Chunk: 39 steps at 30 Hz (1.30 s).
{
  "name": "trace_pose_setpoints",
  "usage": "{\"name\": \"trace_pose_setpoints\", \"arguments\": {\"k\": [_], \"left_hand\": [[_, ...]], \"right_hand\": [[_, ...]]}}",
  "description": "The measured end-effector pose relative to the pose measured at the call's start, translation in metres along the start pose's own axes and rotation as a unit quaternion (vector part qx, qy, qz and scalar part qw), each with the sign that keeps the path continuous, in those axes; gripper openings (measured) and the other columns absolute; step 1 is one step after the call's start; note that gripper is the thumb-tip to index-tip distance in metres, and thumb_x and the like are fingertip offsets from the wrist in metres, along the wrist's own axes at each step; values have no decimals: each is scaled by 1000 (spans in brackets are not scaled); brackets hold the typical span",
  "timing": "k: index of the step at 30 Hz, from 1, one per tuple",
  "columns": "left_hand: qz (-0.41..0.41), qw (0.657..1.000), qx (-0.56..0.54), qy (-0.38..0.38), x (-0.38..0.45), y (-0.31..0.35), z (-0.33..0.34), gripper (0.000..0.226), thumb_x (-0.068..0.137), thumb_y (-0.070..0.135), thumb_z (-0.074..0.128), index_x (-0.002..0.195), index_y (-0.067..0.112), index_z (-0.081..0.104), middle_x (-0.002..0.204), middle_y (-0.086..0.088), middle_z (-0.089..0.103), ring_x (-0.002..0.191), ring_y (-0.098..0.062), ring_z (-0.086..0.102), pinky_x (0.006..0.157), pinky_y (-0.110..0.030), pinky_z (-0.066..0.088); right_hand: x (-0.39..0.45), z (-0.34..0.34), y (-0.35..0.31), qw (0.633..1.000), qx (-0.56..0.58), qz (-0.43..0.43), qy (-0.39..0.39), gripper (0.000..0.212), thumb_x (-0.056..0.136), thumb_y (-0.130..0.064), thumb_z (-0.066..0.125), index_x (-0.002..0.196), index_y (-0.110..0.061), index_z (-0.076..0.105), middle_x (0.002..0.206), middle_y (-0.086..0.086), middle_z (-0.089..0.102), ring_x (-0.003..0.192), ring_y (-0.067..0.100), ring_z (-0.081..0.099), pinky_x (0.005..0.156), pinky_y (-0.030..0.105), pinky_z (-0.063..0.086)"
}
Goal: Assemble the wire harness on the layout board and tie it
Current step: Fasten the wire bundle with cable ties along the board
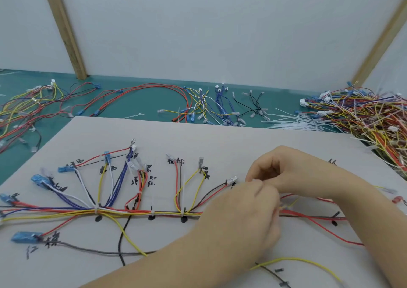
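Observation:
The wire harness (123, 211) lies along the white layout board (220, 138), with coloured branches fanning up to blue and clear terminals beside handwritten marks. White cable ties (96, 210) bind the trunk at three spots on the left and middle. My left hand (248, 208) and my right hand (284, 171) meet over the trunk right of centre. Their curled fingers pinch something small and pale between them, probably a cable tie, though it is mostly hidden. Red, yellow and black wires (317, 224) run on to the right under my right forearm.
Loose wire sets (198, 102) lie on the green table behind the board. A pile of white cable ties (299, 123) sits at the back right, beside a large heap of tangled wires (370, 116). More wires (28, 107) lie at the back left. Wooden posts frame white walls.

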<state>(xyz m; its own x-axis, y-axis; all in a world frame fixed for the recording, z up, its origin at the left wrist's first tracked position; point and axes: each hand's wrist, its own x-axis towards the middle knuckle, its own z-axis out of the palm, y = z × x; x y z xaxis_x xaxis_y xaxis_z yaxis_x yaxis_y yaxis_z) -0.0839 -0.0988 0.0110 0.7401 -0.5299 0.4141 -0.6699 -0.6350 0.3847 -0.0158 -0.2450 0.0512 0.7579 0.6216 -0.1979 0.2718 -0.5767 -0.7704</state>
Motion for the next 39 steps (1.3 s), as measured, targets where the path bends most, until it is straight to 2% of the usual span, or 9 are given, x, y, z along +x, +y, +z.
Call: {"name": "trace_pose_setpoints", "arguments": {"k": [2,4,6,9,13,15,21,31,39], "left_hand": [[-80,993,-89,7,3,2,-5,17,86,25,38,80,16,51,66,2,54,55,-8,42,56,-23,32],[-111,987,-115,33,3,0,-3,8,90,27,43,83,25,46,69,6,55,56,-9,39,57,-23,28],[-132,981,-132,50,2,-2,-1,10,89,24,48,83,30,45,75,5,59,63,-11,41,62,-26,35],[-156,972,-169,49,3,-5,-1,19,86,18,53,81,33,41,76,5,61,63,-10,43,64,-27,40],[-204,955,-212,40,5,-10,-2,16,82,13,55,78,28,53,60,12,56,57,1,49,54,-9,36],[-220,949,-221,40,6,-12,-1,18,82,14,57,73,29,55,56,12,55,54,2,49,53,-9,37],[-248,933,-258,41,7,-16,-4,21,78,13,59,64,29,56,54,12,58,50,0,50,52,-13,40],[-241,931,-273,28,8,-15,-6,12,80,16,60,72,25,63,61,9,62,53,-1,50,52,-11,39],[-246,934,-257,27,9,-15,-6,20,79,15,60,66,30,59,58,10,59,53,1,51,54,-12,40]], "right_hand": [[-1,0,0,1000,-5,1,-16,20,72,1,65,73,-18,72,67,-3,70,61,2,60,59,15,47],[0,-1,2,1000,-23,4,-17,19,72,-2,67,72,-20,72,67,-1,71,62,4,61,61,21,50],[1,-2,4,999,-33,17,-17,17,75,-5,69,73,-21,73,69,2,71,63,6,61,63,29,53],[1,-1,4,998,-58,11,-12,23,78,-6,68,68,-26,72,63,-3,68,57,2,54,58,20,46],[0,-2,2,997,-71,10,-14,26,81,-4,63,73,-27,72,72,9,69,62,8,53,62,29,47],[0,-4,2,997,-72,17,-19,17,83,-6,64,82,-20,74,78,9,71,67,9,56,70,34,51],[-3,-6,3,996,-74,32,-22,12,85,-11,65,88,-18,74,86,7,73,75,9,60,82,39,50],[-1,-5,6,994,-104,12,-26,9,84,-12,65,85,-16,73,81,14,69,70,13,56,75,44,50],[-1,-6,8,996,-90,-2,-29,15,85,-13,65,81,-26,72,80,7,71,68,7,54,70,36,49]]}}
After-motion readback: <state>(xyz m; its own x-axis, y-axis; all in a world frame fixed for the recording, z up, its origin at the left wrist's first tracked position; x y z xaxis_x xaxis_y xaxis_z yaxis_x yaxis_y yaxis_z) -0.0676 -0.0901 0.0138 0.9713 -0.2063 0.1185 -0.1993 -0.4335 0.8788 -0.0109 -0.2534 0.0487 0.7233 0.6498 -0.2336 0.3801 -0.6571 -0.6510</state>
